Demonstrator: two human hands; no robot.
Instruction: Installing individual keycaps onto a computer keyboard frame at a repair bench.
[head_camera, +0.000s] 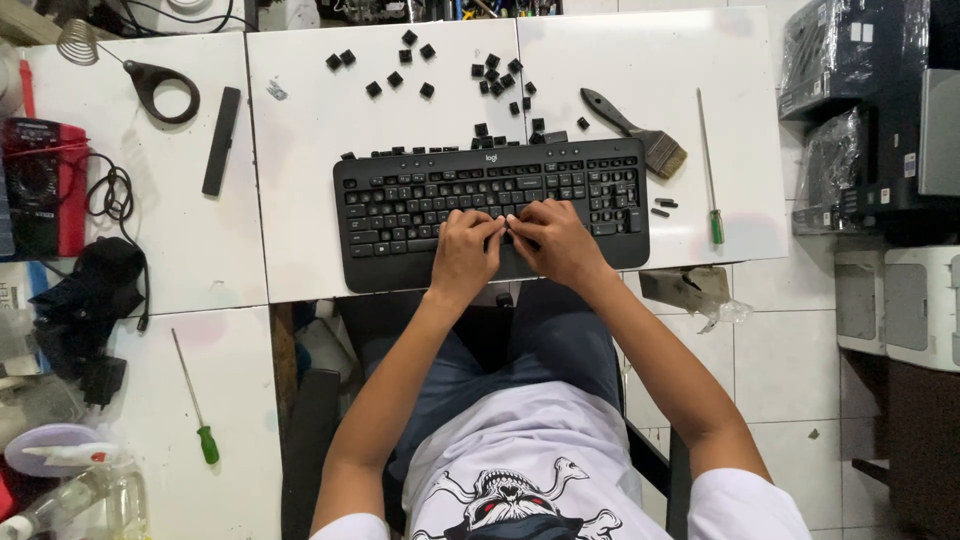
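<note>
Here both hands, left hand (464, 252) and right hand (553, 240), press fingertips onto keyboard (400, 215).

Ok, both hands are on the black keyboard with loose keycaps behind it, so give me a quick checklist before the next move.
1. Keyboard flat on the white table: ok.
2. Both hands on the bottom key row: ok, left hand and right hand meet fingertip to fingertip near the middle.
3. Whether a cap is pinched between the fingers: cannot tell, fingers hide it.
4. Loose keycaps within reach: ok, scattered behind the keyboard.
5. Brush clear of the hands: ok, it lies at the keyboard's far right corner.
6. Green-handled screwdriver out of the way: ok, right of the keyboard.
</note>
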